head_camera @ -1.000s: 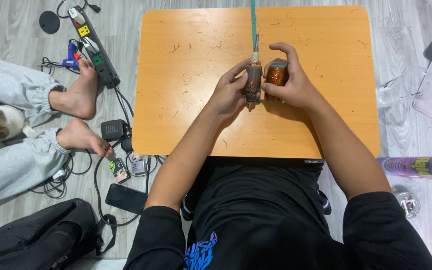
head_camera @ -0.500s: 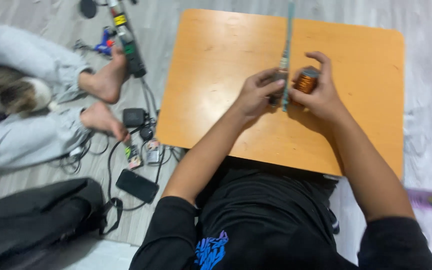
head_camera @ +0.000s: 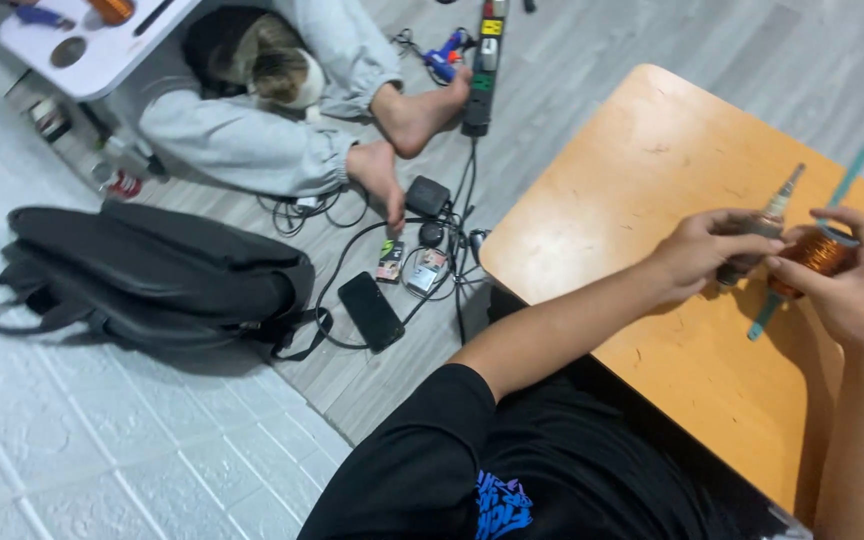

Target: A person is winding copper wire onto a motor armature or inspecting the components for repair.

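Observation:
My left hand (head_camera: 697,255) grips a rusty brown motor rotor (head_camera: 760,232) with a metal shaft pointing up and to the right. My right hand (head_camera: 847,285) holds a spool of copper wire (head_camera: 818,252) right beside the rotor. A thin teal stick (head_camera: 814,236) runs diagonally between my hands, behind the spool. Both hands hover over the orange wooden table (head_camera: 652,180), close to its near edge.
A seated person's bare feet (head_camera: 402,140) and grey trouser legs lie on the floor at left, with a cat (head_camera: 262,60) beside them. A power strip (head_camera: 482,65), cables, a black phone (head_camera: 372,310) and a black backpack (head_camera: 152,280) lie on the floor. A white tray (head_camera: 92,40) sits at the top left.
The camera has swung left and tilted, so the table now sits at the right and more floor shows. My hands keep the rotor and spool together.

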